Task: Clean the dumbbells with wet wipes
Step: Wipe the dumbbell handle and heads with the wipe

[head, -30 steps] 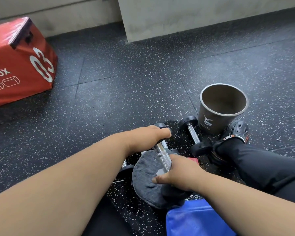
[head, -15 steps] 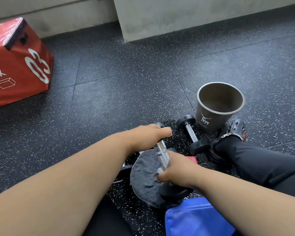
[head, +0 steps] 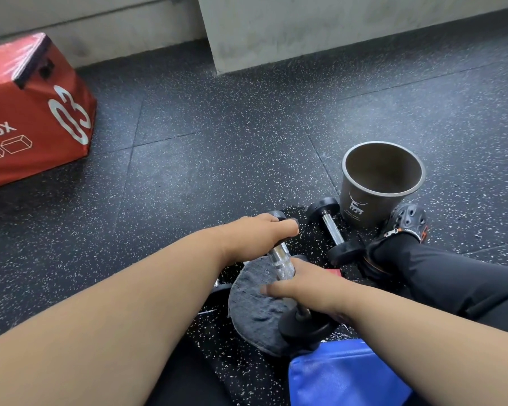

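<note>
Black rubber floor (head: 217,159) speckled white. Red padded plyo box (head: 27,118) with white "03" (black top edge). Chrome-handled black-ended dumbbell (head: 280,266). Dark grey fuzzy cloth (head: 252,306). Grey-brown metal bucket (head: 373,200), white logo. Blue glossy pouch (head: 343,376).

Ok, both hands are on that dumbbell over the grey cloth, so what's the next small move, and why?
Probably slide the right hand up the chrome handle toward the left hand. The left hand grips the dumbbell's far end, steadying it, and bare knurled metal shows between the hands, over the grey cloth.
</note>
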The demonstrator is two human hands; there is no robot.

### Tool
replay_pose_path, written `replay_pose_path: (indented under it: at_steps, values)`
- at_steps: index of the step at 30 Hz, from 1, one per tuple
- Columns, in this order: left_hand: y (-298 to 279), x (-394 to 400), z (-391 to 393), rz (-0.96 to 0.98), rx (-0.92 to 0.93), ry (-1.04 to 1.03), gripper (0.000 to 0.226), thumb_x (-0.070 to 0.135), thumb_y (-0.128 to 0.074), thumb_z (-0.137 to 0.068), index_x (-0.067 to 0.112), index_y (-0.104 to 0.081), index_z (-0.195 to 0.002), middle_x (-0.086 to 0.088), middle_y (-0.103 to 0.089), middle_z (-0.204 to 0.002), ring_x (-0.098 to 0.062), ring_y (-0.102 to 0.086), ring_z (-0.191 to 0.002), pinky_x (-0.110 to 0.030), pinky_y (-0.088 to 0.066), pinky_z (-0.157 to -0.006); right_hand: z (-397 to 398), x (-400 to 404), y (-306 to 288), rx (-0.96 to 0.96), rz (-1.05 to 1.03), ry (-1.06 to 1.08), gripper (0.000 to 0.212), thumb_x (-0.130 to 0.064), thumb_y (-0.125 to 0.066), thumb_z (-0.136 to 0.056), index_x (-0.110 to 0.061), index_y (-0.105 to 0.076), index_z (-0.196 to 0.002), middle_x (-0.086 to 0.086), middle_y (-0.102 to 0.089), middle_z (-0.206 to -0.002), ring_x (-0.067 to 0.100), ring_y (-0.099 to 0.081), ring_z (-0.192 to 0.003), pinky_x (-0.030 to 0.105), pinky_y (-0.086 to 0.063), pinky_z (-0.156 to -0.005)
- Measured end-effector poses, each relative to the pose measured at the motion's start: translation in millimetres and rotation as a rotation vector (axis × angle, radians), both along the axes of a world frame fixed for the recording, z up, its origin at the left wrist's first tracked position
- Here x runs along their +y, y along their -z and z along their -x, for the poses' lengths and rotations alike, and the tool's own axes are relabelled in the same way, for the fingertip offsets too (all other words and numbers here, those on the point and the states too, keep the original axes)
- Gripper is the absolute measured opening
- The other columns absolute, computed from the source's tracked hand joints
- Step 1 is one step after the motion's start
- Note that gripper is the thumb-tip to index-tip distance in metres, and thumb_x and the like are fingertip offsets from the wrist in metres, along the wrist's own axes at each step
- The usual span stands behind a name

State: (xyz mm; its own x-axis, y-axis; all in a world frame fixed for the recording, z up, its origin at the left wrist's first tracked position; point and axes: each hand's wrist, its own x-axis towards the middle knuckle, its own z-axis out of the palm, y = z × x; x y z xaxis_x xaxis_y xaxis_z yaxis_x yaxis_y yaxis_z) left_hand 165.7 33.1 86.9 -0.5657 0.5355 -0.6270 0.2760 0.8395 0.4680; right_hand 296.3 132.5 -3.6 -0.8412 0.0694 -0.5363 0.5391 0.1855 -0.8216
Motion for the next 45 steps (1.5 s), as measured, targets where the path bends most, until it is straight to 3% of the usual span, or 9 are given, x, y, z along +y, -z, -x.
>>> replay_pose_path:
  at_steps: [4,8,13,16,18,28,34,41,45]
  values:
    - [0,1,-2,0.004,0.006,-0.010,0.079,0.090,-0.047,-0.070,0.050,-0.057,-0.137,0.002,-0.058,-0.147,-0.028,-0.049,-0.137,-0.054,-0.035,-0.119,2,-2,13,0.054,-0.130,0.013,0.032,-0.042,-0.090,-0.073,-0.029,-0.064,-0.088,-0.016,-0.065,-0.065,0.005,-0.057,-0.061,0.023,-0.049,-0.059]
    - [-3,0,-4,0.005,0.009,-0.030,0.082,0.091,-0.047,-0.068,0.051,-0.056,-0.139,0.001,-0.058,-0.146,-0.029,-0.053,-0.132,-0.054,-0.038,-0.117,3,6,14,0.022,-0.205,-0.041,0.026,-0.023,-0.074,-0.070,-0.026,-0.059,-0.089,-0.005,-0.068,-0.077,0.013,-0.061,-0.063,0.029,-0.054,-0.059]
    - [-14,-2,-6,-0.018,0.012,0.010,0.060,0.074,-0.049,-0.093,0.034,-0.061,-0.136,0.002,-0.063,-0.136,-0.024,-0.055,-0.126,-0.045,-0.040,-0.114,0,30,8,-0.024,-0.245,-0.183,0.037,-0.030,-0.090,-0.072,-0.018,-0.065,-0.096,0.002,-0.078,-0.083,0.025,-0.077,-0.075,0.041,-0.064,-0.077]
    - [-20,-3,-9,-0.026,0.007,0.039,0.044,0.061,-0.047,-0.103,0.026,-0.064,-0.123,-0.005,-0.062,-0.142,-0.029,-0.056,-0.129,-0.043,-0.040,-0.113,0,48,7,-0.048,-0.296,-0.313,0.040,-0.037,-0.094,-0.074,-0.015,-0.062,-0.081,-0.006,-0.066,-0.071,0.014,-0.058,-0.061,0.031,-0.048,-0.067]
    - [-22,-2,-10,-0.022,0.006,0.055,0.032,0.057,-0.047,-0.105,0.029,-0.059,-0.114,-0.009,-0.063,-0.142,-0.030,-0.056,-0.130,-0.042,-0.040,-0.109,-1,55,5,-0.056,-0.258,-0.363,0.032,-0.037,-0.095,-0.074,-0.018,-0.071,-0.084,-0.006,-0.076,-0.079,0.009,-0.060,-0.067,0.033,-0.055,-0.075]
    - [-22,-4,-9,-0.036,-0.005,0.040,0.050,0.060,-0.047,-0.104,0.023,-0.064,-0.133,-0.001,-0.062,-0.141,-0.024,-0.055,-0.128,-0.040,-0.039,-0.108,0,57,-4,-0.023,-0.164,-0.301,0.032,-0.023,-0.095,-0.077,-0.025,-0.074,-0.101,-0.001,-0.082,-0.090,0.012,-0.074,-0.075,0.027,-0.055,-0.071]
    - [-25,-1,-9,-0.040,-0.009,0.060,0.021,0.052,-0.046,-0.107,0.033,-0.054,-0.111,-0.007,-0.063,-0.138,-0.029,-0.055,-0.134,-0.040,-0.039,-0.103,0,59,-2,-0.064,-0.249,-0.392,0.057,-0.053,-0.094,-0.062,-0.016,-0.076,-0.102,0.006,-0.081,-0.098,0.012,-0.066,-0.075,0.041,-0.058,-0.091]
    - [-14,-3,-5,-0.029,0.002,0.017,0.067,0.075,-0.047,-0.085,0.031,-0.065,-0.132,0.005,-0.063,-0.138,-0.022,-0.056,-0.129,-0.045,-0.039,-0.114,-1,61,-6,-0.070,-0.285,-0.378,0.043,-0.048,-0.097,-0.069,-0.017,-0.076,-0.089,0.004,-0.078,-0.084,0.009,-0.058,-0.067,0.031,-0.046,-0.071]
    - [-12,-2,-3,-0.022,0.009,0.021,0.059,0.072,-0.049,-0.095,0.033,-0.062,-0.138,0.004,-0.061,-0.142,-0.023,-0.055,-0.131,-0.045,-0.039,-0.116,4,55,-9,-0.051,-0.379,-0.294,0.051,-0.049,-0.099,-0.063,-0.014,-0.073,-0.089,-0.008,-0.067,-0.071,0.009,-0.053,-0.062,0.029,-0.044,-0.066]
